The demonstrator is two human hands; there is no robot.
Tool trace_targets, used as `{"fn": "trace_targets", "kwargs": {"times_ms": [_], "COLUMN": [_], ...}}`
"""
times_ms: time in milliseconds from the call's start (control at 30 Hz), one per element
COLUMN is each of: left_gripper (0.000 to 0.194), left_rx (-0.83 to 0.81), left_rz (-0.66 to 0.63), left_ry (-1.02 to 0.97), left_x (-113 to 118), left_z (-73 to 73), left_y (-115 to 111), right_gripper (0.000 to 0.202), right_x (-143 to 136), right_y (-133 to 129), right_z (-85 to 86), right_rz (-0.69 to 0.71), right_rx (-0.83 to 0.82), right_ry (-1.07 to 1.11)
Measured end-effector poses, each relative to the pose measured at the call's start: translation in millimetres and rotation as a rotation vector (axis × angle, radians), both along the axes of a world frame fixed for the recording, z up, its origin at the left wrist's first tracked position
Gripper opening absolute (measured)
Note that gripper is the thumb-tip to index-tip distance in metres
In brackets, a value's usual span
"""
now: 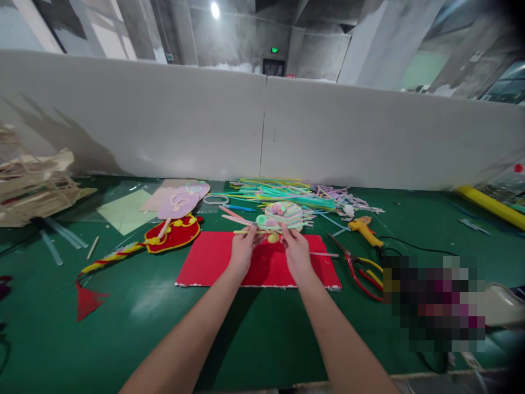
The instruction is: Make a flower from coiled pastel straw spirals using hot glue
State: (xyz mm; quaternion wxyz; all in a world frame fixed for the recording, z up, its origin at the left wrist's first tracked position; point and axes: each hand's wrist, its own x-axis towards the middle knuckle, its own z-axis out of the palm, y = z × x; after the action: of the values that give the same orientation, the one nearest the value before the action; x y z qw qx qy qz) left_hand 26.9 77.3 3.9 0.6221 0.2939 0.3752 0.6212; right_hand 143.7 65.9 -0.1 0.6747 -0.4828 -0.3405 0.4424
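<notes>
Both hands are over a red board (209, 257) lying on the table. My left hand (241, 250) is closed in a pinch near a thin yellow pipe cleaner (241, 232), which runs across toward the other side. My right hand (296, 251) pinches toward the same yellow strand from the right; the fingertips partly hide it. Between the hands are a green coiled disc (261, 220) and a small yellow disc (273, 238). Just beyond lies a striped round piece (293, 216) with a pink flower. Pink strands (233, 214) stick out past my left fingers.
A heap of pastel pipe cleaners (283, 191) lies at the back. Red-handled scissors (355, 268) and a yellow glue gun (365, 231) with a cord are to the right. Left are a red tasselled ornament (174, 235) and purple shapes (180, 202). A white partition (184, 120) stands behind.
</notes>
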Motion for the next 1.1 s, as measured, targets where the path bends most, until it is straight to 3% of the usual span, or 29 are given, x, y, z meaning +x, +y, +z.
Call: {"fn": "trace_targets", "kwargs": {"times_ms": [267,633,1100], "left_gripper": [0.017,0.026,0.031], "left_rx": [-0.085,-0.058,-0.031], "left_rz": [-0.025,-0.088,-0.099], "left_ry": [0.016,0.036,0.136], "left_x": [-4.4,-3.9,-4.1], "left_z": [-2.1,3.6,3.0], "left_y": [-2.8,-4.4,-6.3], "right_gripper": [0.03,0.029,0.023], "right_x": [5.2,6.9,17.5], "right_y": [-1.4,1.3,-1.2], "right_z": [10.2,3.1,9.2], "right_rz": [0.085,0.058,-0.04], "right_rx": [0.048,0.036,0.1], "right_ry": [0.102,0.032,-0.305]}}
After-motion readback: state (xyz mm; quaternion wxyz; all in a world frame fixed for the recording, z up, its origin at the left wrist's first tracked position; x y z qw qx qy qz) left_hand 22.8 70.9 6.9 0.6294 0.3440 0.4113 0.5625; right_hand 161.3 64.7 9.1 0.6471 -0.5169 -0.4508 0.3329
